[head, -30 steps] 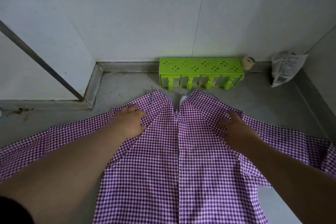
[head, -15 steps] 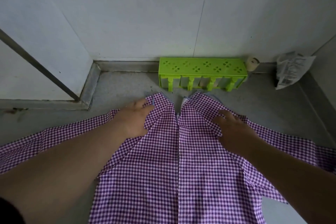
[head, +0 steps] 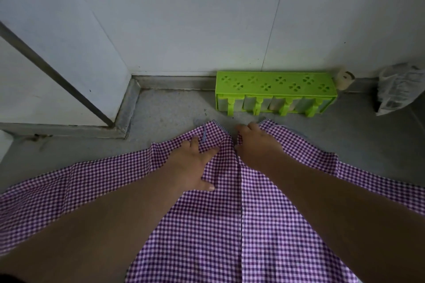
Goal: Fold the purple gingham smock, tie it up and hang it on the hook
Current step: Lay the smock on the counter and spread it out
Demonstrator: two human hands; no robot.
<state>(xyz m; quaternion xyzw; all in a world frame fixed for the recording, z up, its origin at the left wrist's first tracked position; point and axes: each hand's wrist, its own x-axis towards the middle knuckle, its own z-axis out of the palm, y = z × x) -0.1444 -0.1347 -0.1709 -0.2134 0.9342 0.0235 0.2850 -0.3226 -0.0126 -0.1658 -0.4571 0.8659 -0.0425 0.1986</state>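
The purple gingham smock [head: 207, 225] lies spread on a grey floor [head: 165, 112] by white walls and a green rack [head: 276, 93]; the left hand [head: 190, 165] presses flat, the right hand [head: 257, 142] rests on it, fingers relaxed

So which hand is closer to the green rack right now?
Right. The right hand lies at the smock's neck edge, just in front of the green rack; the left hand rests flat on the cloth, further back and left.
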